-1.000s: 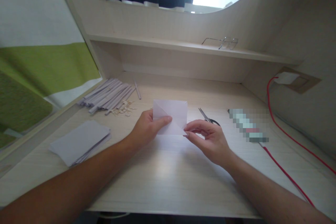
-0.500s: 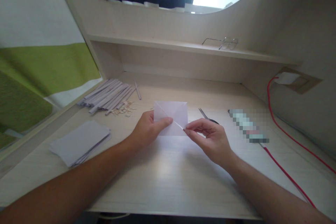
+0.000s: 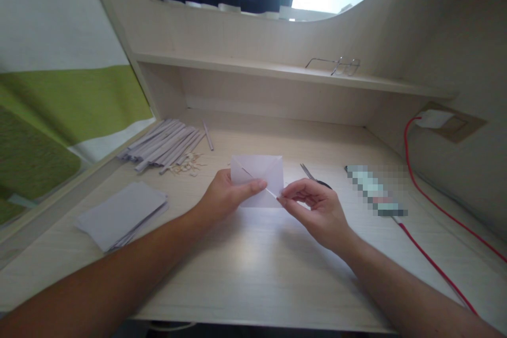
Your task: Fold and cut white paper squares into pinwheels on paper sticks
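A small white sheet of paper (image 3: pixel 257 166) with diagonal crease lines is held up over the desk. My left hand (image 3: pixel 233 190) is closed on its left side, thumb laid across the front and the other fingers behind. Slantwise over the sheet runs a thin white stick (image 3: pixel 271 193), partly under my left thumb. At its lower right end my right hand (image 3: pixel 312 203) pinches with thumb and forefinger, close to the sheet's right edge. Scissors (image 3: pixel 308 171) with dark handles lie just behind my right hand, which partly hides them.
Rolled paper tubes (image 3: pixel 166 140) are piled at the back left, beside pale curled scraps (image 3: pixel 188 163). Nearer lies a stack of paper (image 3: pixel 122 214). On the right are a blurred-out phone (image 3: pixel 374 190) and a red cable (image 3: pixel 435 266). Glasses (image 3: pixel 343 66) rest on the shelf (image 3: pixel 237 67).
My left thumb has slid a little to the right along the stick, and more of the stick's upper left end shows. The sheet has dipped slightly; my right hand is nearly still.
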Tool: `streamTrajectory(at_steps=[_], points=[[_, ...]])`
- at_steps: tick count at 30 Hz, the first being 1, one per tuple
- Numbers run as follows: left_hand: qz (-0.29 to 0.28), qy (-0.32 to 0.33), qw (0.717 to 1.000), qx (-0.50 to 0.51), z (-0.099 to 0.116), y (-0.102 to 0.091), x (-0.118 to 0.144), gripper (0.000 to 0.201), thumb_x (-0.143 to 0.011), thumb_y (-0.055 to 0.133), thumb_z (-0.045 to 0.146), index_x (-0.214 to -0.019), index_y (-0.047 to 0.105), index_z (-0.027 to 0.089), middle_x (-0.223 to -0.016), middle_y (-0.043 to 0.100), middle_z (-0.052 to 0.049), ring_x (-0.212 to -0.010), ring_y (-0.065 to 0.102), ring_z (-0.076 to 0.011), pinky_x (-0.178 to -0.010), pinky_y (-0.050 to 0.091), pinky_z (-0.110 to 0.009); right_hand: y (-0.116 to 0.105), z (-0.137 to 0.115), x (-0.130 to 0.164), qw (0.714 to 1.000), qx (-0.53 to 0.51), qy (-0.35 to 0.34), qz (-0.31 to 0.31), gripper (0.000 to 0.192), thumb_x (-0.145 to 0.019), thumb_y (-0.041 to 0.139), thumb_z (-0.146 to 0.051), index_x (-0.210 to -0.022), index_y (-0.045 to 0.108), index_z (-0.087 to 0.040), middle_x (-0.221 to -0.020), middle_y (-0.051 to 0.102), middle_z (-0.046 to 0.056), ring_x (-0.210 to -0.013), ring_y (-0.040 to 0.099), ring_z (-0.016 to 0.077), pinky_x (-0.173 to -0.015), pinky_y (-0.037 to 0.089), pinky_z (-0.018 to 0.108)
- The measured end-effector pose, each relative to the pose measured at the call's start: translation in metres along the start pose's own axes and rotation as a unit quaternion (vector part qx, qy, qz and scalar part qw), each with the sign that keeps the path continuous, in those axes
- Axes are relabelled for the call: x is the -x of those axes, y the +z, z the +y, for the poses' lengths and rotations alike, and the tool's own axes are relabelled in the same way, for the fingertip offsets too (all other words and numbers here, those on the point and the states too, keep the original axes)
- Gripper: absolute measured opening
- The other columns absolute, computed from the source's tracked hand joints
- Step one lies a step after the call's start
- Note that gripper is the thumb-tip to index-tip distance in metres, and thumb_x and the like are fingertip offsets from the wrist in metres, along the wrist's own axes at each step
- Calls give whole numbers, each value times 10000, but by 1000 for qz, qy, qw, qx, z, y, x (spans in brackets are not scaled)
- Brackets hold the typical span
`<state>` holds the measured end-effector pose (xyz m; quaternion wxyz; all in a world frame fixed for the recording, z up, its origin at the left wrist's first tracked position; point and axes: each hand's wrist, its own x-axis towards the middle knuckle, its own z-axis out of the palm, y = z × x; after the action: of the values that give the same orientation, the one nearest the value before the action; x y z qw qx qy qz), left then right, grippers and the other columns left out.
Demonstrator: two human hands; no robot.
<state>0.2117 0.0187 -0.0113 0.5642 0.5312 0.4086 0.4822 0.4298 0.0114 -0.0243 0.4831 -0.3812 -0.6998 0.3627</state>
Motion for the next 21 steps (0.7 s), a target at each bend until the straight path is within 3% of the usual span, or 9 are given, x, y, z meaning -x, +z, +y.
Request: streamTrajectory(at_steps=[11,21], points=[[53,-12,998,-33,-1,3,1,284,-762,829,363,-903,762,126,-819,768,-44,-688,673,-165,-640,535,-258,0,1,0,1000,-9,-8,6,105,-847,783,-225,-872,681,-218,-818,706,9,-726,675,151,-689,572,292],[47,-4,998,-36,-4,3,0,290,-781,815,379,-915,759,129,-837,775,-47,-710,685,-177,-656,542,-268,1,-1,0,1000,-1,2,8,87,-851,780,-239,-890,707,-214,-828,722,16,-734,682,158,-695,574,299]])
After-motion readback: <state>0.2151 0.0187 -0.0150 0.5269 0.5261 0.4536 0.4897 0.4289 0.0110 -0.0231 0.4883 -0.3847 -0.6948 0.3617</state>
